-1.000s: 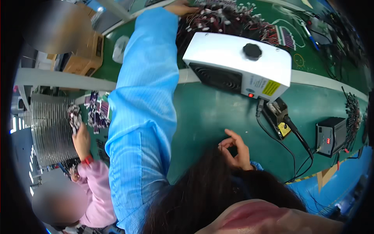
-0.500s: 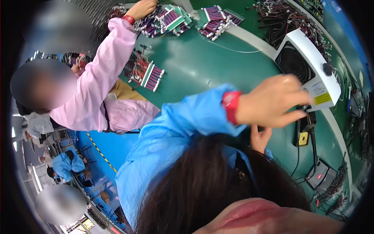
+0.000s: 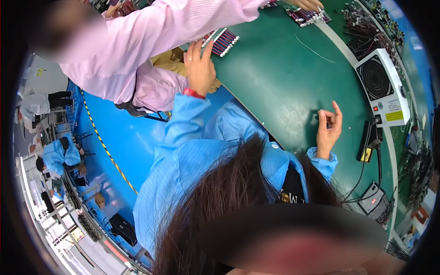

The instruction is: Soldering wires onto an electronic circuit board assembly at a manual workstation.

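Head camera: mounted on the wearer's head, facing steeply down through a wide fisheye lens. Nearest the lens, below both hands in the frame, is the wearer's long dark hair (image 3: 224, 195). The bare left hand (image 3: 200, 71) and bare right hand (image 3: 329, 130) lie at middle range. Coverage spans the smooth green tabletop (image 3: 279, 78) between and beyond the hands, the glossy blue floor (image 3: 112, 130) left of the left hand, and the white box-shaped fan with round black grille (image 3: 385, 89) right of the right hand. Edges outward of both hands bend toward a dark rim.
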Tool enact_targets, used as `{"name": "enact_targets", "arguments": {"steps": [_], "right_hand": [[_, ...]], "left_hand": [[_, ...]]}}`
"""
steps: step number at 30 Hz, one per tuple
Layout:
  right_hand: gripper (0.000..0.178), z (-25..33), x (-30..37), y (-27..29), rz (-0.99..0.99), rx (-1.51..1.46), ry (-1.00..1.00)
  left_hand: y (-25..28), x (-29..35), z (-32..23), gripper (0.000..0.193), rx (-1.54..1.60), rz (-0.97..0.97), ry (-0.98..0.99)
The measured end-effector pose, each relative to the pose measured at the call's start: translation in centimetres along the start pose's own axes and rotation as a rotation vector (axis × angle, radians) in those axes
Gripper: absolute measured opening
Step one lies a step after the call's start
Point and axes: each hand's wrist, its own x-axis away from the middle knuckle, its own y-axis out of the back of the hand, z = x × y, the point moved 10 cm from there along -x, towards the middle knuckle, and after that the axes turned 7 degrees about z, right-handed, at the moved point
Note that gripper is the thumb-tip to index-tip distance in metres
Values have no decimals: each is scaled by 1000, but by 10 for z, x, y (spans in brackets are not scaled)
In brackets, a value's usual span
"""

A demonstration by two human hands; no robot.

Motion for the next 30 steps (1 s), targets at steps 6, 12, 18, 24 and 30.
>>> {"name": "enact_targets", "arguments": {"steps": [6,12,18,24,30], "right_hand": [[43,23,9,-16,30,95,41],[43,27,15,-18,44,110,29],[57,91,10,-33,134,465,452],[61,77,12,-37,435,484,563],[36,71,18,1,279,375,629]], "left_hand": [[-20,-10,-6,35,-16,-22,-119],[-23,6,-83,28,359,6,-393],[7,41,-192,23,590,-6,-685],[16,58,-279,21,800,43,-777],[37,57,-273,36,863,3,-738]]}}
